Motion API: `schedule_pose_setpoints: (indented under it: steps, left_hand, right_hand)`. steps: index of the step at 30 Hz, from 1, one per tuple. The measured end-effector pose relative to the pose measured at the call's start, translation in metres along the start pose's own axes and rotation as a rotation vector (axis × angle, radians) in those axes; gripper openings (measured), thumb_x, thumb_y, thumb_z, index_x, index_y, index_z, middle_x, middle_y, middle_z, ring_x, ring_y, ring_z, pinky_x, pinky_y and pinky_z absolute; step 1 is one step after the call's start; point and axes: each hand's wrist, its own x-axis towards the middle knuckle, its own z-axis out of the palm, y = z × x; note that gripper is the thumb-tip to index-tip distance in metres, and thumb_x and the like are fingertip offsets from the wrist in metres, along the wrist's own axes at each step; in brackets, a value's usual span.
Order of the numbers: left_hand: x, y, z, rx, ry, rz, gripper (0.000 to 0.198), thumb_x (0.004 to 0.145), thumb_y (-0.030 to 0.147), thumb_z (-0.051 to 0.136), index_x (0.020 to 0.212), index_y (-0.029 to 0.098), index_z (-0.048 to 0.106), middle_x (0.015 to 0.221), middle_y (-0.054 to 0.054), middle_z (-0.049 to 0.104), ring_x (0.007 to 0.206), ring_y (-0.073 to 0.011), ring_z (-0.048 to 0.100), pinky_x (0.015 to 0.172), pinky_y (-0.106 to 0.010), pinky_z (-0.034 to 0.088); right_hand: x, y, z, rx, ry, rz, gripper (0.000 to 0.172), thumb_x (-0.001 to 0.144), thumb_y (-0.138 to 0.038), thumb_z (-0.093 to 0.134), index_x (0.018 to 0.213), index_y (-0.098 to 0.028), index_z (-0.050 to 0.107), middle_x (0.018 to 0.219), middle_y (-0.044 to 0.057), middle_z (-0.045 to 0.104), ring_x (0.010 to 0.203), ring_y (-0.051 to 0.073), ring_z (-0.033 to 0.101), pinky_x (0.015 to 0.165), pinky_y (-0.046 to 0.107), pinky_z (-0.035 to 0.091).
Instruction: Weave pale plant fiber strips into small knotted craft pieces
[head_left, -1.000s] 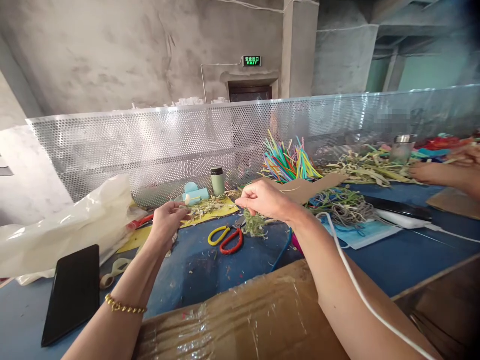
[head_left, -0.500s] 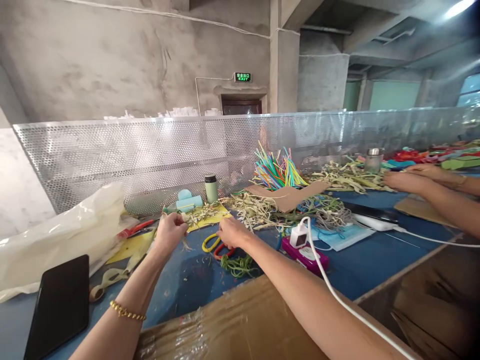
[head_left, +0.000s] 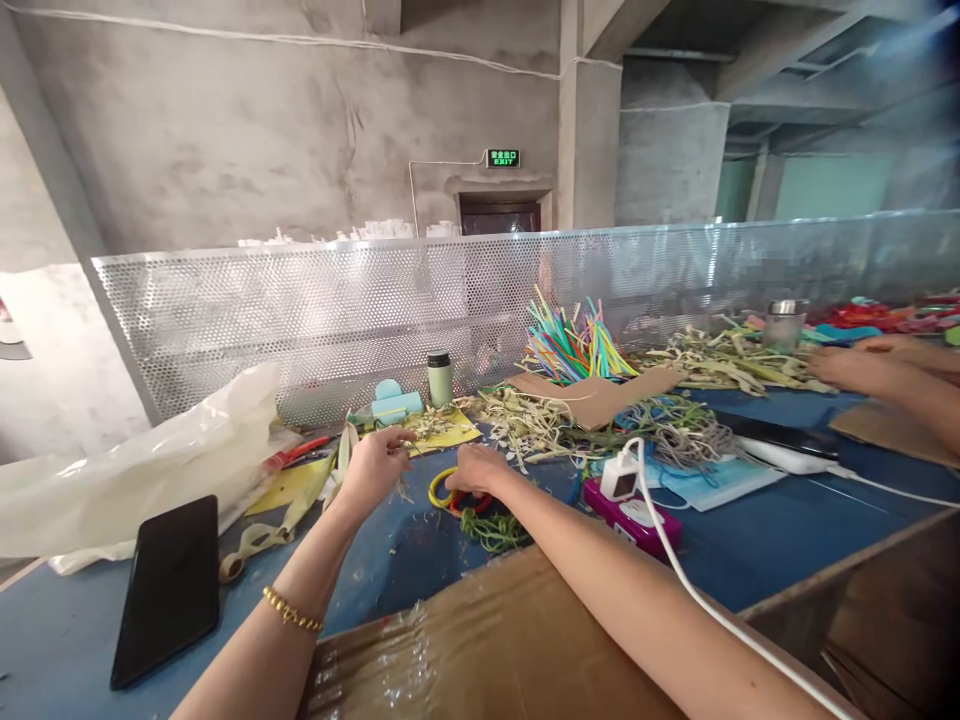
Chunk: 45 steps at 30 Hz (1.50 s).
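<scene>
My left hand is closed in a pinch above the blue table, with a thin dry plant strand hanging under its fingertips. My right hand curls its fingers onto scissors with a yellow and a red handle loop; the blades are hidden from me. Right beside the scissors lies a small bundle of green cord. Beyond both hands, pale dried plant scraps lie on a yellow sheet. A larger heap of dried strips spreads farther right.
A black tablet and cream plastic sheeting lie left. Cardboard covers the near edge. A purple power strip with a white cable stands right. A green bottle is behind. Another person's hands work at far right.
The view has swung slightly left, so everything sits farther right. My right hand has come down closer over the scissor handles. My left hand stays pinched and has shifted a little rightward.
</scene>
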Motion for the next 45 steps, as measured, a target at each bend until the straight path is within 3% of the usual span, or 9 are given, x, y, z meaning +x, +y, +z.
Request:
schedule_pose_setpoints:
  steps: [7, 12, 15, 18, 26, 31, 36, 40, 45]
  left_hand:
    - [0.003, -0.007, 0.001, 0.208, -0.047, -0.026, 0.038, 0.072, 0.006, 0.055, 0.107, 0.012, 0.069, 0.068, -0.003, 0.073, 0.074, -0.0197, 0.067, 0.066, -0.025, 0.044]
    - [0.006, -0.021, 0.009, 0.038, -0.138, -0.016, 0.022, 0.068, 0.006, 0.059, 0.087, 0.014, 0.067, 0.063, -0.002, 0.072, 0.064, -0.0169, 0.064, 0.060, -0.025, 0.043]
    - [0.006, -0.030, 0.016, -0.144, -0.186, -0.068, 0.009, 0.067, 0.008, 0.061, 0.071, 0.017, 0.063, 0.056, 0.000, 0.068, 0.058, -0.0156, 0.063, 0.058, -0.024, 0.045]
    - [0.005, -0.034, 0.019, -0.234, -0.194, -0.087, 0.012, 0.067, 0.007, 0.061, 0.062, 0.018, 0.059, 0.051, 0.000, 0.065, 0.055, -0.0151, 0.062, 0.059, -0.025, 0.048]
    - [0.003, -0.032, 0.026, -0.399, -0.277, -0.113, 0.012, 0.073, 0.013, 0.060, 0.062, 0.017, 0.058, 0.059, 0.000, 0.066, 0.050, -0.0156, 0.063, 0.056, -0.029, 0.051]
    - [0.006, -0.036, 0.028, -0.073, -0.239, -0.049, 0.007, 0.073, 0.017, 0.064, 0.067, 0.017, 0.068, 0.060, -0.001, 0.066, 0.062, -0.0179, 0.065, 0.063, -0.028, 0.049]
    - [0.006, -0.037, 0.029, 0.366, -0.131, 0.090, 0.013, 0.073, 0.016, 0.066, 0.075, 0.021, 0.078, 0.076, -0.006, 0.073, 0.085, -0.0224, 0.066, 0.075, -0.028, 0.046]
    - [0.005, -0.043, 0.033, 0.397, -0.187, 0.145, 0.020, 0.075, 0.012, 0.061, 0.074, 0.021, 0.079, 0.075, -0.008, 0.075, 0.078, -0.0217, 0.067, 0.072, -0.027, 0.043]
    - [0.005, -0.051, 0.034, 0.415, -0.159, 0.088, 0.019, 0.073, 0.013, 0.059, 0.070, 0.021, 0.076, 0.070, -0.006, 0.073, 0.074, -0.0204, 0.066, 0.065, -0.026, 0.040]
  right_hand:
    - [-0.015, 0.012, -0.007, -0.092, -0.002, -0.040, 0.039, 0.065, -0.028, 0.070, 0.101, -0.011, 0.075, 0.093, 0.019, 0.076, 0.092, 0.030, 0.072, 0.075, 0.032, 0.054]
    - [-0.019, 0.032, -0.011, -0.113, 0.049, -0.021, 0.050, 0.070, -0.015, 0.065, 0.119, -0.007, 0.067, 0.120, 0.025, 0.067, 0.115, 0.033, 0.063, 0.087, 0.037, 0.051]
    - [-0.013, 0.042, -0.009, -0.079, 0.030, 0.000, 0.044, 0.073, -0.015, 0.063, 0.116, -0.008, 0.069, 0.118, 0.024, 0.068, 0.112, 0.033, 0.065, 0.084, 0.036, 0.051]
    - [-0.006, 0.049, -0.007, -0.027, 0.029, 0.006, 0.038, 0.075, -0.021, 0.063, 0.110, -0.009, 0.070, 0.111, 0.023, 0.071, 0.103, 0.032, 0.068, 0.075, 0.033, 0.051]
    - [-0.008, 0.061, -0.015, 0.152, 0.078, -0.093, 0.020, 0.075, -0.023, 0.064, 0.089, -0.013, 0.073, 0.081, 0.008, 0.072, 0.069, 0.017, 0.064, 0.052, 0.023, 0.038]
    - [-0.011, 0.070, -0.024, 0.219, 0.121, -0.146, 0.020, 0.077, -0.024, 0.061, 0.091, -0.015, 0.072, 0.073, 0.004, 0.069, 0.064, 0.016, 0.061, 0.053, 0.023, 0.036]
    - [-0.006, 0.070, -0.021, 0.330, 0.367, -0.149, 0.039, 0.074, -0.020, 0.063, 0.113, -0.015, 0.060, 0.100, 0.008, 0.070, 0.087, 0.020, 0.064, 0.069, 0.024, 0.043]
    - [-0.002, 0.063, -0.021, 0.560, 0.564, -0.170, 0.053, 0.073, -0.008, 0.054, 0.124, -0.016, 0.043, 0.100, 0.008, 0.068, 0.088, 0.019, 0.064, 0.073, 0.025, 0.046]
    - [-0.005, 0.064, -0.033, 0.753, 0.800, -0.246, 0.052, 0.078, -0.012, 0.051, 0.126, -0.020, 0.031, 0.104, 0.007, 0.064, 0.091, 0.018, 0.063, 0.080, 0.028, 0.049]
